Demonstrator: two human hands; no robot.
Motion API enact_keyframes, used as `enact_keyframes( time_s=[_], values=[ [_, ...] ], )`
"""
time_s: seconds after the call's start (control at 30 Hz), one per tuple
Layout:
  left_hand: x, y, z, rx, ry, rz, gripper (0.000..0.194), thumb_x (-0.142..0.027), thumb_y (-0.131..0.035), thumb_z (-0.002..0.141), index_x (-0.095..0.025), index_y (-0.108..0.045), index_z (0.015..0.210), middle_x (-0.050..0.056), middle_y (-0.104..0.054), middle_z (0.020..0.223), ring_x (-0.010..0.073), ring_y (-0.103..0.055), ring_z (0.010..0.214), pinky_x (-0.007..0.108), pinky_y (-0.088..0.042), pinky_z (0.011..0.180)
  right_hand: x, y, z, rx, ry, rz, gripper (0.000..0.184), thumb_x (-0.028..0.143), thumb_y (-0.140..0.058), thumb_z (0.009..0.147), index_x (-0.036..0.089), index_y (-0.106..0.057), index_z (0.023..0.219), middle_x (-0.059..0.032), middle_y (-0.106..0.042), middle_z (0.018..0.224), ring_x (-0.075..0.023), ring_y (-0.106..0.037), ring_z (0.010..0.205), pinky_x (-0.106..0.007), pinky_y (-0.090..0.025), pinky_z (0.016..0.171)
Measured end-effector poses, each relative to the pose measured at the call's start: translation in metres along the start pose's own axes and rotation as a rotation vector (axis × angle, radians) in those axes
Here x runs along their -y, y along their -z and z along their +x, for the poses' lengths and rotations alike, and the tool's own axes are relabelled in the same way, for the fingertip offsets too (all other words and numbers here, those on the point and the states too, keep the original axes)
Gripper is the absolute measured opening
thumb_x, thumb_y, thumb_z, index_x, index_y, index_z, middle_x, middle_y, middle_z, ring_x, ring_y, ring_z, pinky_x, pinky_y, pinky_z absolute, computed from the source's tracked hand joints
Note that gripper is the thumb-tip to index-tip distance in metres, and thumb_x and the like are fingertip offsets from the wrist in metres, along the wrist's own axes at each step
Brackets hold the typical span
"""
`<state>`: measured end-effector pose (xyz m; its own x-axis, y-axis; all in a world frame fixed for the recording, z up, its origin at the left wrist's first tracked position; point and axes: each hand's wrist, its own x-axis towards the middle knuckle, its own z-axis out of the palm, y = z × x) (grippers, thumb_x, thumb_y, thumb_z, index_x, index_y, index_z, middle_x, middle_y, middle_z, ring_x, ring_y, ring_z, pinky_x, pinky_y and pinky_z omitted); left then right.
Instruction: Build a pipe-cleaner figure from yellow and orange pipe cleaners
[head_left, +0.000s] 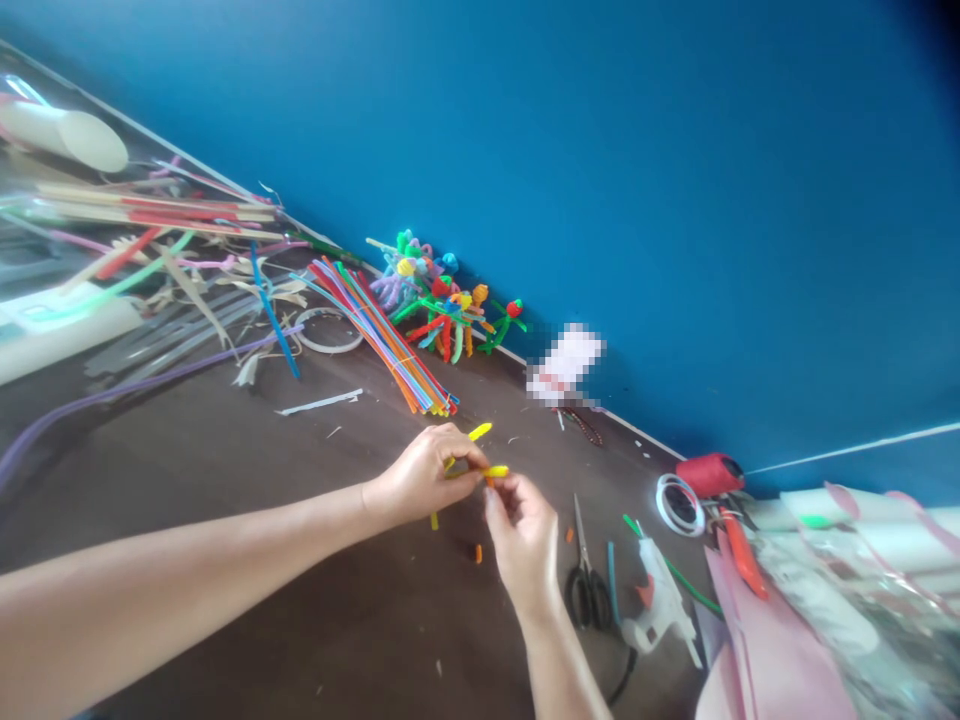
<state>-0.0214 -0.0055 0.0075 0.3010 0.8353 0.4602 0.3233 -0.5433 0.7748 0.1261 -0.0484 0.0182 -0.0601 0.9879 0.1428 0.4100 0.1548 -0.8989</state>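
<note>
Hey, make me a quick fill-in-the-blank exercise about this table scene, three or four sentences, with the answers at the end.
1. The pipe cleaner piece pinched by the left hand and right hand is mostly ____.
2. The scissors on the table have ____ handles.
3. The body of the glue gun is ____.
4. The wall behind the bundle of pipe cleaners is ____.

Answers: yellow; black; white; blue.

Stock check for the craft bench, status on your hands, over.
Left hand and right hand pinching yellow pipe cleaner. Black-handled scissors and white hot glue gun beside right hand, not touching.
</note>
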Motion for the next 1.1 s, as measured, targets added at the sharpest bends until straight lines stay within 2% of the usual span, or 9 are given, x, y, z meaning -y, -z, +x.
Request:
enact_keyframes(
  time_s=[0.13,0.4,0.8,0.97,1.1],
  values=[
    [-0.0026,0.0015,0.0002,-0.015,0.023,-0.001,0.01,-0.013,-0.056,0.068,-0.018,-0.064,0.072,0.0,-0.064,0.066,0.012,-0.055,0.066,0.023,-0.043,0.065,-0.0025,0.0011,-0.0005,-0.007,-0.001,-0.014,0.011,0.024,-0.05,0.078,0.015,-0.056,0.078,-0.0018,-0.06,0.067,-0.0131,-0.055,0.059,-0.022,-0.044,0.055],
    [0.0002,-0.0003,-0.0025,-0.035,-0.093,0.095,0.01,-0.01,-0.056,0.068,-0.019,-0.061,0.067,-0.001,-0.062,0.064,0.0141,-0.052,0.07,0.028,-0.039,0.071,0.0017,0.0001,-0.0015,0.015,-0.017,0.039,0.012,0.025,-0.051,0.078,0.015,-0.058,0.079,-0.0014,-0.06,0.065,-0.0129,-0.054,0.056,-0.022,-0.044,0.053],
    [-0.0095,0.0052,-0.0027,-0.021,-0.189,0.286,0.014,-0.012,-0.052,0.072,-0.018,-0.057,0.061,-0.001,-0.056,0.062,0.0139,-0.047,0.07,0.029,-0.031,0.071,-0.005,-0.0032,0.0009,-0.004,-0.165,0.223,0.012,0.026,-0.056,0.072,0.014,-0.059,0.073,0.0008,-0.056,0.059,-0.0095,-0.05,0.049,-0.02,-0.044,0.046],
    [-0.0069,0.0045,-0.0033,-0.013,-0.166,0.229,0.012,-0.015,-0.051,0.075,-0.018,-0.058,0.066,0.0,-0.059,0.065,0.0138,-0.049,0.071,0.028,-0.032,0.072,-0.0041,-0.0011,0.0025,-0.005,-0.131,0.212,0.012,0.027,-0.059,0.072,0.015,-0.059,0.071,0.0027,-0.053,0.057,-0.009,-0.048,0.05,-0.02,-0.042,0.048],
    [-0.0042,0.0039,-0.0037,0.002,-0.15,0.202,0.009,-0.015,-0.052,0.074,-0.018,-0.058,0.068,0.0,-0.059,0.066,0.0142,-0.049,0.072,0.029,-0.033,0.073,-0.0066,-0.0003,0.0027,-0.024,-0.091,0.163,0.015,0.028,-0.059,0.072,0.015,-0.058,0.078,0.0011,-0.055,0.063,-0.0101,-0.05,0.055,-0.021,-0.043,0.051]
  ],
)
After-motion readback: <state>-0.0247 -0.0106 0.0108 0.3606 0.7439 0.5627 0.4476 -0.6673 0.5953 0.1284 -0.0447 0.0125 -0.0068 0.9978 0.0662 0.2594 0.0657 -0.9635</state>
